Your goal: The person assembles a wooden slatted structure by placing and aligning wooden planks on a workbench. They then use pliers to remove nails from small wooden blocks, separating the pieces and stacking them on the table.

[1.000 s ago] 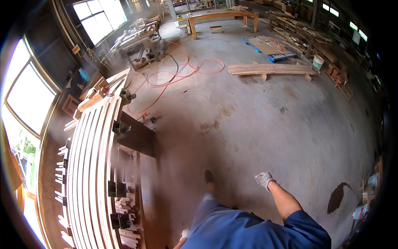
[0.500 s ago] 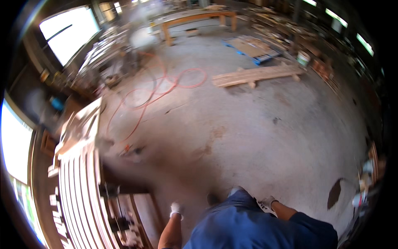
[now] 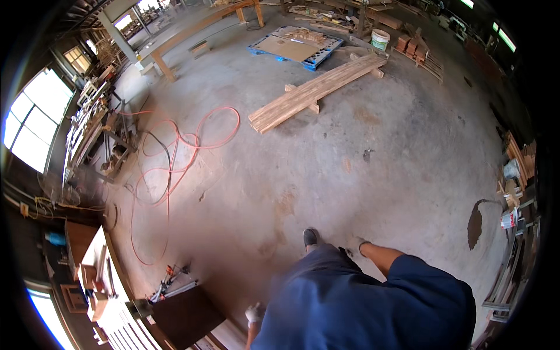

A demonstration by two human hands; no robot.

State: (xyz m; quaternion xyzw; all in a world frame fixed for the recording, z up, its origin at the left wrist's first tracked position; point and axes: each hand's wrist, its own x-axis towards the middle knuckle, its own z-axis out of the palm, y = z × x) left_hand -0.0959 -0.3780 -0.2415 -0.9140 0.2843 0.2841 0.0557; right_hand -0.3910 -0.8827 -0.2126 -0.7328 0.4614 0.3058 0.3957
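Observation:
My left hand point(image 3: 254, 313), in a pale glove, hangs low beside my body. Its fingers look loosely apart, and nothing shows in them. Nearest to it is the dark panel point(image 3: 185, 318) at the side of a workbench. My right hand point(image 3: 357, 245) is gloved too and hangs in front of my right hip, over the concrete floor. Blur and its small size hide the fingers; a small dark shape shows beside it, which I cannot make out. One dark shoe point(image 3: 311, 237) is stepping out ahead of me.
A red hose point(image 3: 195, 146) lies looped on the floor ahead left. Long wooden planks point(image 3: 312, 93) rest on crosspieces, with a blue pallet point(image 3: 322, 61) behind. Pale boards point(image 3: 119, 321) lie at lower left, near a clamp-like tool point(image 3: 172, 280). Lumber and cans point(image 3: 508, 219) line the right.
I have moved forward, and the view has turned to the right. The planks and hose sit farther left, and the bench has slid toward the lower left corner. My left hand is lower in view.

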